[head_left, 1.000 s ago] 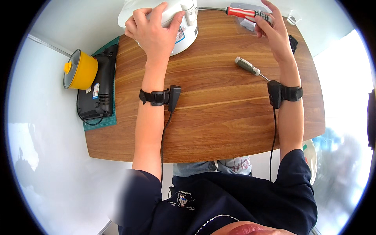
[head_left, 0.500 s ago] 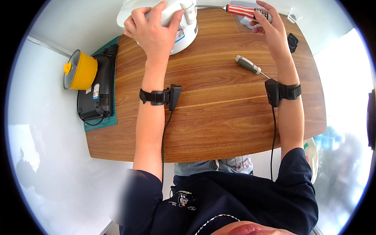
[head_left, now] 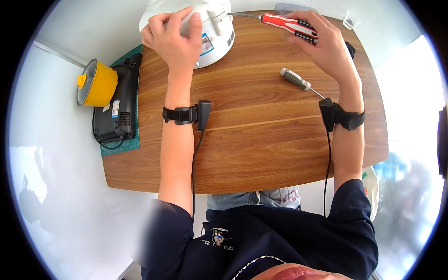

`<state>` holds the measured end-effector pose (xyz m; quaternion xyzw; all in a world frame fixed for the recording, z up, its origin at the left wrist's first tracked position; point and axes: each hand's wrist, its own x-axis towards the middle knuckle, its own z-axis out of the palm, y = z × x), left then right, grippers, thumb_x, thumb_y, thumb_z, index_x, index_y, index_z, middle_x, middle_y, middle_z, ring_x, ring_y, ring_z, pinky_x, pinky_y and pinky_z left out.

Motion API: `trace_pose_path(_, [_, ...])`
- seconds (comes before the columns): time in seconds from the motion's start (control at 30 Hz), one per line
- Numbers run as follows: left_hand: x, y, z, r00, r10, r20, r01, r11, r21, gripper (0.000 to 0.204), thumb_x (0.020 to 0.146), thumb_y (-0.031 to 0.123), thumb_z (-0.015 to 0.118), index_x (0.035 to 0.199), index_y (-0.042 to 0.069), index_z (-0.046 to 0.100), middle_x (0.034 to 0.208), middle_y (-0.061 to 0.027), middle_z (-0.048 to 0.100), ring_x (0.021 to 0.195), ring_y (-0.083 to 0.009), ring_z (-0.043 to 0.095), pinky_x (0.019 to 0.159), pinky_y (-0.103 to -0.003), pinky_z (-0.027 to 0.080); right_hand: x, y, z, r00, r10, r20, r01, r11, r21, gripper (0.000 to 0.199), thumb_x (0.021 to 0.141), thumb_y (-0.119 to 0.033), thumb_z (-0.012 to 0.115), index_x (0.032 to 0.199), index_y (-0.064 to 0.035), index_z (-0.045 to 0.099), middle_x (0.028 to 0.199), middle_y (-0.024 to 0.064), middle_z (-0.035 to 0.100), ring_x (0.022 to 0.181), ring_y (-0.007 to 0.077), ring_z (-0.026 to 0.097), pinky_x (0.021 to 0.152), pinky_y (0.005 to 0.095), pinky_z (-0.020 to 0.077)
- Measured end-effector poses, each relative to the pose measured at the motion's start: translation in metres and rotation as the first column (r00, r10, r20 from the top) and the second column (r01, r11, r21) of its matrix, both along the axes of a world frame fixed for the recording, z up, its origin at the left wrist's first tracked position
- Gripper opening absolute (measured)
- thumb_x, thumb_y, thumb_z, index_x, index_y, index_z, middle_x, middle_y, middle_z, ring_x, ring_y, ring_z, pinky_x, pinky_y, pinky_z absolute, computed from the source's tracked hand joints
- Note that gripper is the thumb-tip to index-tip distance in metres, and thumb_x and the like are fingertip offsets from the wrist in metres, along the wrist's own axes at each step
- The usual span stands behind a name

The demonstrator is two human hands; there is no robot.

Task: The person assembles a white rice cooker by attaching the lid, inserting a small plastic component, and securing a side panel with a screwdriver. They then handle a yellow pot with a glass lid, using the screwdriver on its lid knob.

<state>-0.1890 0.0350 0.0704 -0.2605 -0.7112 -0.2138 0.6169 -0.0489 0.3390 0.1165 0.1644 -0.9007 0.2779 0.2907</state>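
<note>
A white rounded appliance, probably a rice cooker [head_left: 215,55], stands at the far edge of the wooden table. My left hand [head_left: 173,41] grips its upper near side, thumb and fingers bent against the white shell. From the right, my right hand [head_left: 322,44] holds a screwdriver [head_left: 275,19] by its red, white and black handle. Its metal shaft points left, and the tip meets the appliance's right side near the hinge-like part; whether it sits in a screw is too small to tell. A second screwdriver [head_left: 295,78], grey and white, lies near my right wrist.
At the left, a yellow pot [head_left: 100,84] with a lid rests on its side against a black appliance [head_left: 112,112] on a green mat [head_left: 133,140]. A clear tray [head_left: 294,8] and a small clear cup [head_left: 350,21] stand far right. Cables hang from both wrist straps.
My right hand has closed more fully around the screwdriver handle, which has turned and shifted slightly left. My left hand has slid a little left, and the white appliance has rotated slightly.
</note>
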Motion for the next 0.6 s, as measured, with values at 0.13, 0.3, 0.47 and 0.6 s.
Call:
trace_pose_path(0.13, [-0.002,-0.006,0.003,0.999,-0.034,0.038,0.032,0.998,0.061,0.019,0.093,0.038,0.07,0.09,0.022,0.08,0.097,0.0049,0.053,0.101,-0.0224,0.043,0.091,-0.042,0.03,0.006,-0.018,0.004,0.986,0.002,-0.169,0.02,0.992,0.127,0.034,0.093,-0.03,0.077,0.12,-0.0107,0.069,0.088,0.0058,0.071,0.071,0.0171,0.066,0.064,0.0302,0.053])
trace_pose_path(0.3, [-0.006,-0.019,0.006,0.994,-0.089,0.063,0.083,0.991,0.101,0.017,0.092,0.028,0.068,0.086,0.02,0.082,0.095,0.0054,0.056,0.1,-0.0223,0.044,0.091,-0.041,0.031,-0.003,-0.016,-0.014,0.813,0.257,0.523,0.093,0.829,-0.552,0.048,0.107,-0.046,0.053,0.123,-0.002,0.063,0.072,0.0016,0.062,0.045,0.0071,0.046,0.043,0.0229,0.0372])
trace_pose_path(0.47, [-0.003,-0.02,0.007,0.997,-0.016,0.082,0.01,0.998,0.069,0.019,0.094,0.027,0.066,0.093,0.021,0.084,0.095,0.0048,0.057,0.1,-0.0217,0.046,0.093,-0.041,0.034,0.011,-0.055,-0.024,0.813,0.193,0.55,0.041,0.922,-0.385,0.058,0.096,-0.048,0.069,0.128,-0.0003,0.059,0.086,0.0136,0.068,0.077,0.0218,0.069,0.07,0.0341,0.0541])
trace_pose_path(0.6, [-0.002,-0.02,0.007,0.998,0.005,0.068,-0.01,0.998,0.062,0.02,0.095,0.029,0.066,0.096,0.022,0.084,0.096,0.005,0.057,0.1,-0.0214,0.046,0.093,-0.041,0.034,0.007,-0.059,-0.025,0.941,-0.015,0.338,0.129,0.939,-0.319,0.067,0.084,-0.043,0.083,0.13,-0.0028,0.057,0.102,0.0224,0.07,0.099,0.0329,0.069,0.09,0.0428,0.0533])
